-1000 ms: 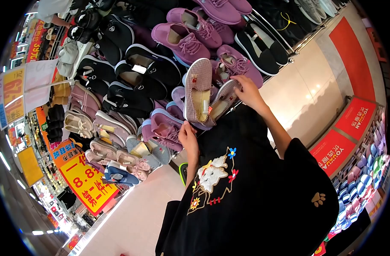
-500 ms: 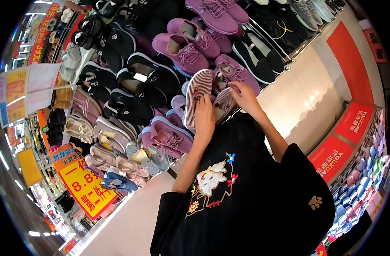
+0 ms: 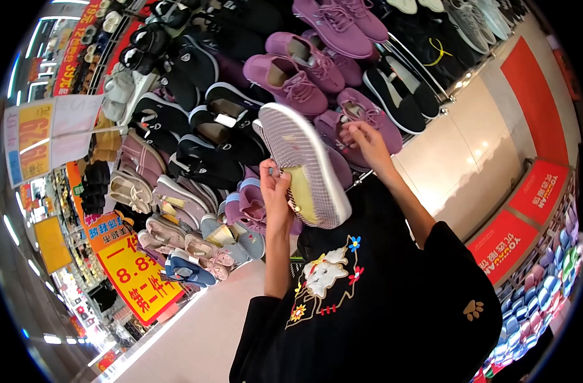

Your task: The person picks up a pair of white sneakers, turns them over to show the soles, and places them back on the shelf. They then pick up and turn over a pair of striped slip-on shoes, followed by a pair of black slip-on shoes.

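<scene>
My left hand [image 3: 276, 195] is closed around the opening of a striped slip-on shoe [image 3: 298, 140], with its white sole edge turned to the right and its yellow insole showing. Behind its left side peeks another pale edge, perhaps a second shoe. My right hand [image 3: 366, 143] is apart from this shoe, over a purple sneaker [image 3: 342, 137]. Its fingers are curled in a pinch, and what they hold, if anything, I cannot make out. More purple lace-up sneakers [image 3: 288, 80] lie just beyond both hands.
Black slip-on shoes [image 3: 205, 163] fill the rack to the left, and a black pair [image 3: 403, 92] lies at its right end. Pink and grey shoes [image 3: 186, 246] sit lower left near a yellow price sign [image 3: 138, 277]. Slippers [image 3: 534, 300] line a display with red signs [image 3: 540, 188] at right.
The striped shoe has turned so its yellow insole shows, and my left hand has shifted left and down with it. My right hand has come off the striped shoes.
</scene>
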The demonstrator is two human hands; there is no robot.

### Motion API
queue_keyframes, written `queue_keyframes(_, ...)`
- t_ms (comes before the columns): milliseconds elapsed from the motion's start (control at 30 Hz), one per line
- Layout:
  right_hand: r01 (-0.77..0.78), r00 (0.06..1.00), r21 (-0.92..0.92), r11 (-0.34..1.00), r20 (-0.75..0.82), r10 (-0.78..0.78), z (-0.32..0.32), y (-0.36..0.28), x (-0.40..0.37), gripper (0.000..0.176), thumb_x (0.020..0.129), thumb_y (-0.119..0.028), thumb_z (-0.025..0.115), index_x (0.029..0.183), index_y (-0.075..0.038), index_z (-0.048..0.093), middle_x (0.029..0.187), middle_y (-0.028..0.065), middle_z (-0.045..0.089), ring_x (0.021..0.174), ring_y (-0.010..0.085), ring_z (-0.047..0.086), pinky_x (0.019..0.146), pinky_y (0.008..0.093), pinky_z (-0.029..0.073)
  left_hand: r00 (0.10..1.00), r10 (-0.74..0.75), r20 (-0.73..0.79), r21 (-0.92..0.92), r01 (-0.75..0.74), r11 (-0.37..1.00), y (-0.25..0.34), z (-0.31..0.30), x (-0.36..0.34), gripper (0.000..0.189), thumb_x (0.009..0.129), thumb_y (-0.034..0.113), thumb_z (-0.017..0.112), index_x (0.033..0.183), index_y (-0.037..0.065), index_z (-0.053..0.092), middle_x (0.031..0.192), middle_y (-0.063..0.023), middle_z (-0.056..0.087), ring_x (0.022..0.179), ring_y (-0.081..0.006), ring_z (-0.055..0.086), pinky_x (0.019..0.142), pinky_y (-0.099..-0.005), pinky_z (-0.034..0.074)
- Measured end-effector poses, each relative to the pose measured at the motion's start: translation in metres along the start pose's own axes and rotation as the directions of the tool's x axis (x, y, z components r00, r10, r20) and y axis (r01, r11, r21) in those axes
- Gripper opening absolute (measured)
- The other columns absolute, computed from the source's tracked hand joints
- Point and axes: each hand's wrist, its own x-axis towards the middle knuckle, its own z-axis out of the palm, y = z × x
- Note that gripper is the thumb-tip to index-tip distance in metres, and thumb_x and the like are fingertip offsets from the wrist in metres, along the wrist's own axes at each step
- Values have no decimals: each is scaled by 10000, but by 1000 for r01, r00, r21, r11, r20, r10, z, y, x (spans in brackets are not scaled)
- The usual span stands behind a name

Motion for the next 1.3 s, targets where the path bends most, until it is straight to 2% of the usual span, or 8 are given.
queue_keyframes(100,7,988,-5,1000,154,-6,36,-8,-7,290,976,-264,520,1142,-37,592,985,37,641,861,83,567,734,226,445,921,-339,-190,-475,216,853,-33,-31,-10,418,942,215,503,1321,58,419,1121,-119,607,938,-211,630,841,-335,535)
queue_keyframes(167,-28,972,-10,1000,234,30,56,-15,-14,327,958,-259,549,1178,-18,570,1037,65,636,944,113,578,814,251,455,948,-50,316,-754,282,592,-66,-64,-10,442,941,258,519,1315,38,435,1164,-130,597,949,-233,629,839,-360,546)
queue_keyframes(200,38,969,-54,998,246,-23,66,-14,-16,345,948,-256,565,1189,-9,559,1057,77,630,963,129,583,843,268,456,897,-232,-376,-432,52,900,-59,-35,-32,466,926,243,559,1325,33,442,1194,-124,584,968,-220,620,832,-345,540)
queue_keyframes(367,64,991,-286,956,127,-28,76,5,-12,609,907,-341,624,1366,-17,388,1256,142,543,1154,209,507,986,362,390,945,-279,-170,-576,134,806,-61,-52,-46,442,921,227,570,1301,39,447,1182,-116,583,967,-206,616,828,-332,536)
queue_keyframes(500,-410,884,25,912,259,390,75,-21,-21,742,907,-396,611,1444,-19,264,1318,157,500,1215,214,452,1034,394,336,949,-281,-142,-537,165,827,-51,-56,-57,423,916,214,578,1282,43,452,1172,-110,582,967,-195,612,824,-321,533)
queue_keyframes(633,-378,874,161,912,387,294,83,-36,-29,714,930,-370,585,1449,-7,254,1299,120,519,1186,185,468,1033,336,331,957,-271,-104,-468,194,862,-50,-60,-53,404,912,201,586,1263,47,456,1162,-104,581,966,-183,609,821,-311,529)
queue_keyframes(933,-325,905,213,921,352,238,89,-46,-64,703,978,-457,456,1512,-135,132,1515,119,237,1383,235,256,1110,343,251,999,-49,-4,127,49,991,1,-27,-17,265,845,-5,557,1031,97,399,959,-11,496,838,-63,518,718,-205,446)
queue_keyframes(1300,-439,866,366,821,416,277,88,-45,-65,515,1019,-416,373,1334,-12,411,1242,92,547,1106,138,549,967,296,431,997,46,-58,193,-34,981,-19,-26,-16,244,867,-25,537,1038,81,399,940,10,462,809,-40,459,692,-186,399)
